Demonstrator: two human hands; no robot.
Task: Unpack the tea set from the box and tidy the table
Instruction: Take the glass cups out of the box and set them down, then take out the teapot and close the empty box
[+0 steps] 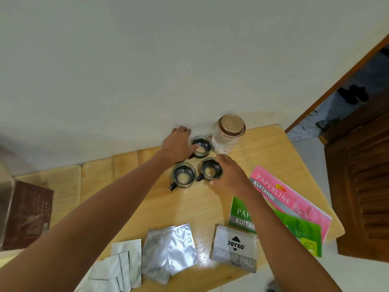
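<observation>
Three small glass tea cups with black holders stand on the wooden table [147, 207] near the wall. My left hand [176, 144] grips the far cup [202, 146], with the thumb at its rim. My right hand [229, 175] touches the right side of the near right cup [210, 170], fingers spread around it. The near left cup [182, 175] stands free, its black handle pointing toward me. A glass teapot with a copper lid [228, 134] stands upright against the wall, just right of the far cup. The brown box [27, 213] lies at the table's left edge.
Several silver foil sachets [170, 249] and white sachets [120, 264] lie at the near edge. A Joyko stamp pad box [234, 247] sits beside them. Pink [294, 199] and green [294, 230] receipt books lie at the right. A wooden door [362, 175] stands open on the right.
</observation>
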